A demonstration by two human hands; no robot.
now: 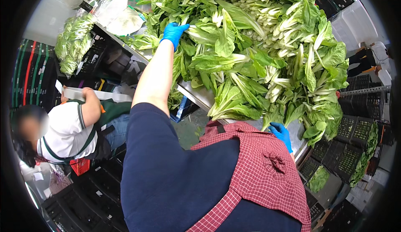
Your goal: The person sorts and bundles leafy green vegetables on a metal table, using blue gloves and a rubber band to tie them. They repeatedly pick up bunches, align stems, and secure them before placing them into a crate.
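A large heap of loose leafy greens with pale stems (272,28) covers a metal table (195,95). My left hand (174,35), in a blue glove, reaches to the heap's left part, its thumb beside the pale stem end of one green (202,35). Leaves hide some of its fingertips, so its grip is unclear. Low at the near edge of the table is my right hand (281,135), also blue-gloved, its fingers slightly apart beside the stem of a leafy green (272,114). Nothing shows held in it.
A digital scale (139,2) and a plastic bag (125,21) lie at the upper left, near bagged greens (73,41). A person in a white shirt (67,130) is at the left by black crates (34,72). More crates with greens (347,160) stand at the right.
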